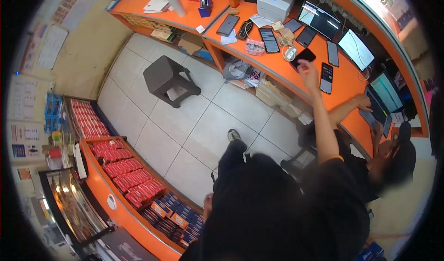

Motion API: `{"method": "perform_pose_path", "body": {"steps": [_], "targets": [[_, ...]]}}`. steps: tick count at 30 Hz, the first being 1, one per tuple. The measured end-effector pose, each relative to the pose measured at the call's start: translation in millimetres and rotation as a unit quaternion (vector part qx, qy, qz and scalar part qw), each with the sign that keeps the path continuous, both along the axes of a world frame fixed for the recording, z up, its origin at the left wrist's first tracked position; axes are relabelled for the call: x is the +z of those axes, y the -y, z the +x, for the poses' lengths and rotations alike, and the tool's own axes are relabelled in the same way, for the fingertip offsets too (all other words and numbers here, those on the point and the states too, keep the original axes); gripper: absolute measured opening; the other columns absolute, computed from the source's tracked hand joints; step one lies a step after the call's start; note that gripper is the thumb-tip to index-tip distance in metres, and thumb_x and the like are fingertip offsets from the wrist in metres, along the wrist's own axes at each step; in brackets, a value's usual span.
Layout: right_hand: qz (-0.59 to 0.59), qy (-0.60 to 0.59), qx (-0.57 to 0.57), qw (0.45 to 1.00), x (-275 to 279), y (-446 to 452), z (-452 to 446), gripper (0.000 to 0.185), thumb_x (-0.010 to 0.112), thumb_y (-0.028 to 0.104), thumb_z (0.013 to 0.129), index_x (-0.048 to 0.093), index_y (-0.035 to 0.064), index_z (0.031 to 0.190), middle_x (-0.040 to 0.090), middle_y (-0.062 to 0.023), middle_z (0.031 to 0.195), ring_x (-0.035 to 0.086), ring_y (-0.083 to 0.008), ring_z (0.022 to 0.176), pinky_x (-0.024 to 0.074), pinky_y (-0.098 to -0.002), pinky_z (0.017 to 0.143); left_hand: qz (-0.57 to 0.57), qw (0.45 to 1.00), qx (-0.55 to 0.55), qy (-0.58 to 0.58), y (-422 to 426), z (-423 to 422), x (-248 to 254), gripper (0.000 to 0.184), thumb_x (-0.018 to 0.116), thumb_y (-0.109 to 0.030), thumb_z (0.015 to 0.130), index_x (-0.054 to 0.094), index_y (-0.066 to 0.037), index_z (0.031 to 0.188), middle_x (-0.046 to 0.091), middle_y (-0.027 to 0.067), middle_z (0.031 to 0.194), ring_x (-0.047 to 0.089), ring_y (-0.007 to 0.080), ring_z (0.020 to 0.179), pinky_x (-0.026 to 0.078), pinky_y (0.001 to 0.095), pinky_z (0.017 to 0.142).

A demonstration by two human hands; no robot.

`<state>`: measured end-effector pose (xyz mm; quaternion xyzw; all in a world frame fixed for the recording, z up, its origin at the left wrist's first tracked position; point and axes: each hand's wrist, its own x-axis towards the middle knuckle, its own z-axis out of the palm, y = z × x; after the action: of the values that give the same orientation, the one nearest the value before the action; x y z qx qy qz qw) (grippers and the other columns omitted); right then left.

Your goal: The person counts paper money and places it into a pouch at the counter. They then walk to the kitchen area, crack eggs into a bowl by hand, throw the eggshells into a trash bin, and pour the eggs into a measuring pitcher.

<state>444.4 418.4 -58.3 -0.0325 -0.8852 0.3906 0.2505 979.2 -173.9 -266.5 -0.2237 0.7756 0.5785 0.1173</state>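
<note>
My right hand (309, 74) reaches over the orange counter (344, 94), its bent fingers at the lower edge of a dark smartphone (305, 56) and seemingly gripping it. Right of it lies a phone with a lit screen (326, 78), with a grey phone (332, 52) beyond. A coiled white charger (290, 53) sits just left of the held phone. Another lit phone (269, 40) lies farther left, near a small pink box (255, 47). Low beside my dark clothing, my left hand (208, 204) shows only in part; its fingers are mostly hidden.
A co-worker in a dark cap (403, 154) sits at the right, hands at a laptop (385, 94). A white label printer (276, 3) and monitors (320, 19) line the counter's back. A dark plastic stool (169, 78) stands on the tiles. Red boxes (125, 168) fill the left shelf.
</note>
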Motion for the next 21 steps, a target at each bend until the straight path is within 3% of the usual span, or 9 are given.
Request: {"method": "perform_pose_path", "body": {"steps": [2, 4, 5, 8, 11, 14, 18, 20, 21], "targets": [[-0.022, 0.032, -0.014, 0.999, 4, -20, -76, 0.027, 0.069, 0.021, 0.087, 0.068, 0.0055, 0.109, 0.067, -0.0114, 0.094, 0.065, -0.0229, 0.084, 0.0514, -0.0342, 0.078, 0.091, 0.984, 0.089, 0.122, 26, -98, -1, 0.033, 0.047, -0.027, 0.103, 0.062, 0.001, 0.11, 0.068, 0.0089, 0.1, 0.062, 0.0129, 0.087, 0.049, 0.0266, 0.078], [0.159, 0.211, -0.034, 0.964, 7, -32, -120, 0.043, 0.077, 0.034, 0.079, 0.069, 0.0057, 0.111, 0.068, -0.0135, 0.098, 0.067, -0.0256, 0.089, 0.0524, -0.0353, 0.079, -0.073, 0.993, -0.091, -0.035, 43, -209, 19, 0.03, 0.048, -0.025, 0.103, 0.063, 0.001, 0.108, 0.068, 0.0089, 0.096, 0.062, 0.0122, 0.084, 0.049, 0.0254, 0.074], [0.023, 0.228, -0.043, 0.972, 32, -22, -127, 0.059, 0.081, 0.042, 0.071, 0.067, 0.0045, 0.114, 0.068, -0.0168, 0.103, 0.066, -0.0302, 0.098, 0.0521, -0.0385, 0.085, -0.07, 0.994, -0.087, -0.008, 34, -267, 45, 0.028, 0.049, -0.024, 0.102, 0.063, 0.0, 0.108, 0.068, 0.0087, 0.096, 0.062, 0.0125, 0.085, 0.049, 0.026, 0.075], [0.144, 0.289, -0.079, 0.943, 5, -23, -183, 0.07, 0.08, 0.047, 0.068, 0.064, 0.0033, 0.12, 0.065, -0.0191, 0.111, 0.063, -0.0338, 0.104, 0.0512, -0.0407, 0.088, -0.115, 0.983, -0.144, -0.018, -28, -465, 139, 0.024, 0.053, -0.021, 0.101, 0.063, -0.001, 0.109, 0.067, 0.0081, 0.097, 0.063, 0.0148, 0.089, 0.049, 0.0277, 0.08], [0.099, 0.359, -0.091, 0.924, 45, 13, -210, 0.072, 0.077, 0.053, 0.069, 0.062, 0.0057, 0.121, 0.059, -0.0211, 0.125, 0.06, -0.0329, 0.111, 0.0436, -0.048, 0.097, -0.09, 0.977, -0.181, -0.064, -97, -609, 195, 0.023, 0.052, -0.02, 0.101, 0.062, -0.002, 0.111, 0.068, 0.0084, 0.1, 0.064, 0.0176, 0.094, 0.05, 0.0311, 0.083], [0.14, 0.43, -0.131, 0.882, -20, -5, -224, 0.051, 0.069, 0.04, 0.08, 0.063, 0.0089, 0.12, 0.061, -0.0191, 0.122, 0.055, -0.0294, 0.119, 0.0331, -0.053, 0.103, -0.007, 0.965, -0.224, -0.134, -176, -695, 227, 0.022, 0.054, -0.02, 0.1, 0.061, -0.004, 0.113, 0.068, 0.0087, 0.102, 0.064, 0.0193, 0.098, 0.05, 0.0355, 0.085], [0.087, 0.288, -0.135, 0.944, -47, -15, -218, 0.035, 0.06, 0.016, 0.084, 0.064, 0.0095, 0.118, 0.066, -0.015, 0.114, 0.056, -0.029, 0.117, 0.0344, -0.0514, 0.098, 0.01, 0.926, -0.361, -0.11, -292, -775, 251, 0.02, 0.057, -0.015, 0.095, 0.062, -0.005, 0.112, 0.063, 0.0143, 0.112, 0.061, 0.0279, 0.107, 0.049, 0.0381, 0.088], [0.019, 0.218, -0.153, 0.964, -47, -11, -220, 0.035, 0.058, 0.009, 0.083, 0.064, 0.0093, 0.117, 0.067, -0.0142, 0.113, 0.058, -0.0292, 0.115, 0.0355, -0.051, 0.096, -0.086, 0.797, -0.527, -0.282, -344, -831, 216, 0.027, 0.061, -0.013, 0.089, 0.059, -0.006, 0.115, 0.057, 0.0168, 0.116, 0.054, 0.0351, 0.112, 0.047, 0.0432, 0.093], [0.054, 0.213, -0.146, 0.965, -41, -13, -221, 0.035, 0.059, 0.008, 0.084, 0.064, 0.009, 0.118, 0.066, -0.0149, 0.114, 0.06, -0.0282, 0.112, 0.0386, -0.0481, 0.095, -0.084, 0.819, -0.481, -0.302, -383, -847, 211, 0.032, 0.063, -0.014, 0.087, 0.057, -0.007, 0.118, 0.055, 0.0175, 0.117, 0.051, 0.0369, 0.113, 0.046, 0.0451, 0.094]]}}
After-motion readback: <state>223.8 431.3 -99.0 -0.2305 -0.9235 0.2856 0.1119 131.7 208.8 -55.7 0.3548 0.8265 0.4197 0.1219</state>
